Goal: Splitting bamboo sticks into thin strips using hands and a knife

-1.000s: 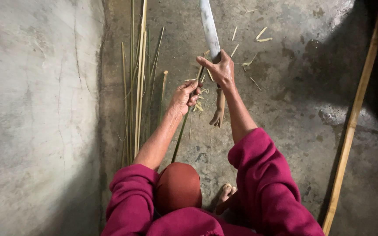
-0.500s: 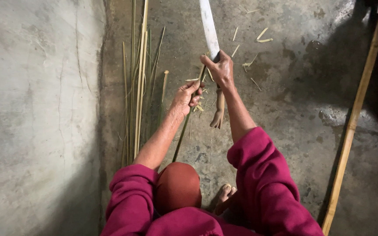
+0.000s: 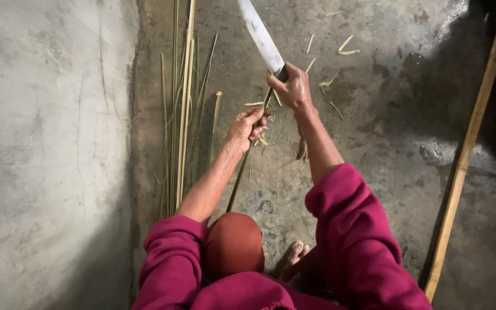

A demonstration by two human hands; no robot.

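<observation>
Here, the right hand (image 3: pixel 294 89) is clenched on the handle of a long knife (image 3: pixel 261 37), blade pointing to 11 o'clock. The left hand (image 3: pixel 245 127), at its 7 o'clock, grasps a thin green strip (image 3: pixel 237 181) running down toward the knee. Split strips (image 3: pixel 182 115) lie at 9 o'clock; a pole (image 3: pixel 466 155) at 3 o'clock.

Over the last second the right hand (image 3: pixel 291 87) has shifted slightly up the floor (image 3: pixel 374 143), away from the person, carrying the knife (image 3: pixel 261 37) with it. The blade now leans further left, its tip toward the top edge. The left hand (image 3: pixel 245 127) has edged slightly upward along the green strip (image 3: pixel 241 172), closing some of the gap to the right hand.
</observation>
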